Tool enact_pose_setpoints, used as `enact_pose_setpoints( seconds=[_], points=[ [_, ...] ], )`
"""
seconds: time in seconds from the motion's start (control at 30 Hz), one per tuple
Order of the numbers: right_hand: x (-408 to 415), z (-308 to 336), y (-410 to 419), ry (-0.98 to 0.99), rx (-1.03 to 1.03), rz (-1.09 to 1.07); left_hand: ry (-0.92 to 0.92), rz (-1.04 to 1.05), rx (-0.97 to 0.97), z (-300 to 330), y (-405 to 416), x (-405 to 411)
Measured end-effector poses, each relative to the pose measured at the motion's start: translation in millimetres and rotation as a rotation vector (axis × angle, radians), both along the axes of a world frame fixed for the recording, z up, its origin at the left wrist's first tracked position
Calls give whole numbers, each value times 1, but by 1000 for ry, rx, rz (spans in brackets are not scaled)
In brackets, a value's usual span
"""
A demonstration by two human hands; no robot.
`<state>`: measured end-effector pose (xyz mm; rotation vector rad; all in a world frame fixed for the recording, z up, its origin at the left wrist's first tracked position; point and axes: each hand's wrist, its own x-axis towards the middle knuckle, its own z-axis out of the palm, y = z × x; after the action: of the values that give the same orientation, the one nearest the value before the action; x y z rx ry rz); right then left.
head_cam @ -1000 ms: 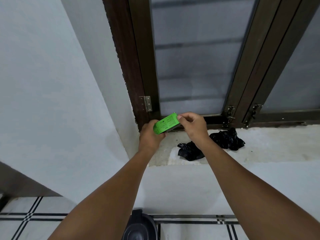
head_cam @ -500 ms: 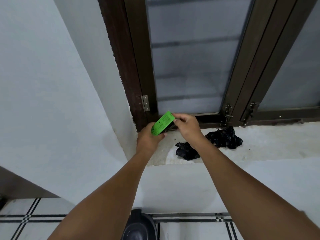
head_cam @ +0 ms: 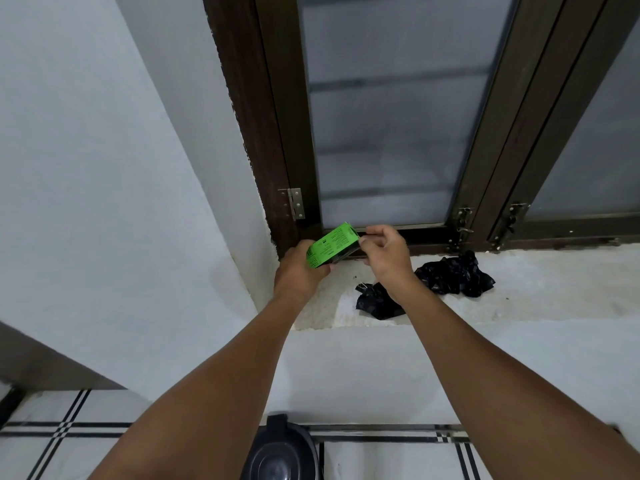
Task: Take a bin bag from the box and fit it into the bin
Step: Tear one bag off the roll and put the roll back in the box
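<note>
Black plastic shows first, at the bottom centre of the frame: the domed lid of the bin (head_cam: 281, 452), standing on white floor tiles (head_cam: 62, 448) crossed by dark stripes. Above it two bare forearms reach up toward the middle of the picture. The left hand (head_cam: 298, 271) wraps its fingers around the lower end of a bright green box (head_cam: 331, 244), held tilted just above the sill. The right hand (head_cam: 386, 258) pinches at the box's upper right end, thumb and fingertips closed together there; what they hold is too small to make out. Black print covers the box's green face, but the letters are too fine to read, so no brand can be told. Behind the right wrist, crumpled black bags (head_cam: 450, 275) lie on the rough white window sill (head_cam: 554, 285). Farthest, filling the upper half, stands a dark brown window frame (head_cam: 277, 133) with frosted panes, a small metal hinge (head_cam: 295, 203) and latches.
</note>
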<state>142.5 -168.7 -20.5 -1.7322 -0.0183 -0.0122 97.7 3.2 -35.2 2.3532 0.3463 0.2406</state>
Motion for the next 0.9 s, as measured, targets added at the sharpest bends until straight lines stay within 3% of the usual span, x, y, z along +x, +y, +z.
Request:
enact_pose_setpoints(
  seconds=[0.4, 0.77, 0.9],
  points=[
    [3, 1, -7, -29, -11, 23, -16, -28, -32, -5, -1, -4],
    [1, -17, -3, 77, -168, 65, 142, -58, 304, -2, 2, 3],
    [-2, -25, -4, 110, -212, 88, 169, -73, 299, -9, -1, 8]
  ],
)
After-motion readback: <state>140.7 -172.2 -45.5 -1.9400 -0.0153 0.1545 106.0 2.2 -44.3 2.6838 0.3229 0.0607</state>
